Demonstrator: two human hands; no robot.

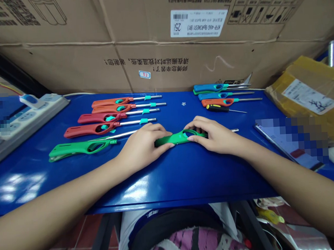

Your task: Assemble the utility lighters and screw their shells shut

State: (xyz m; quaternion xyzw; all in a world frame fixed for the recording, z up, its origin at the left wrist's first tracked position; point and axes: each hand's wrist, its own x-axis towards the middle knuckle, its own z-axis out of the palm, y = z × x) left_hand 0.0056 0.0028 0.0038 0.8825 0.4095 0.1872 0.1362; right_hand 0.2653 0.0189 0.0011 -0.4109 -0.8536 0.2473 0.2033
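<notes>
A green long-necked gas lighter (176, 138) lies level between my two hands, just over the blue table (169, 177). My left hand (145, 141) pinches the handle's end. My right hand (210, 134) grips the trigger-loop end, and the metal tip pokes out beyond it on the right. Left of my left hand rests another green lighter (75, 147), its handle halves slightly parted at the end. Behind that one lie two red lighters (93, 129) and two orange lighters (107, 108), with teal pieces on their metal necks.
Blue and orange lighters (214, 95) and a black-yellow screwdriver (218, 107) lie at the back right. A phone (291, 144) and a taped carton (299, 77) are on the right. A power strip (29, 121) runs along the left; a large cardboard box (151, 47) walls the back.
</notes>
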